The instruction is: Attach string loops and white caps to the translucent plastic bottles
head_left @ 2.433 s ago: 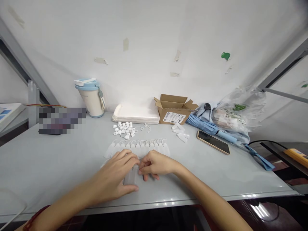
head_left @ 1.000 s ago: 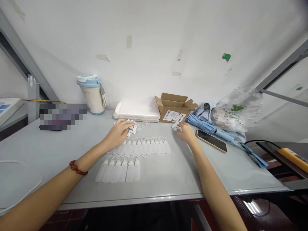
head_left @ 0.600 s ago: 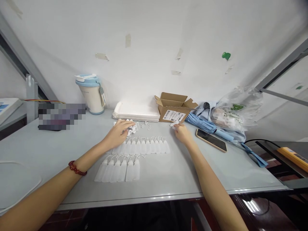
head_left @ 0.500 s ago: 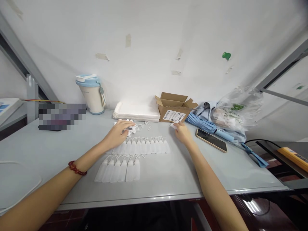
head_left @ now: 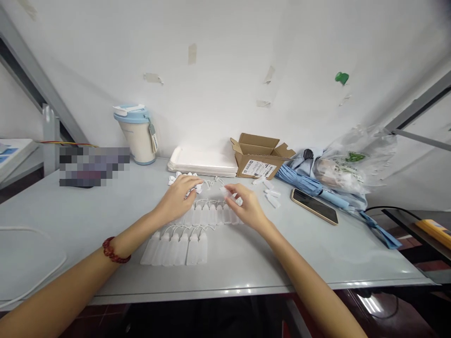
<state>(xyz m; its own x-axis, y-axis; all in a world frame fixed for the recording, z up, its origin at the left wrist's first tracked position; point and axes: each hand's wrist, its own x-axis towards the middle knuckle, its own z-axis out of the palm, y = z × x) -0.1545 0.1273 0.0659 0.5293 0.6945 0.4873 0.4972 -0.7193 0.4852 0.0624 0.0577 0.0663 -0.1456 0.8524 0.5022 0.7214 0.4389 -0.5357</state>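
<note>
Pale grey table (head_left: 70, 211), taped white wall (head_left: 225, 80), plastic bottles (head_left: 172, 249) in rows

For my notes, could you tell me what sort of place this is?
Probably a packing bench: rows of translucent plastic bottles, an opened cardboard shipping box, and a stack of white trays.

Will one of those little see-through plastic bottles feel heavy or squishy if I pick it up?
Probably light and a bit squishy: the bottles look thin-walled and cloudy, and nothing seems to be inside. The thin white loops on top look floppy. Their rounded sides mean they might roll a little if pushed across the smooth table.
</note>
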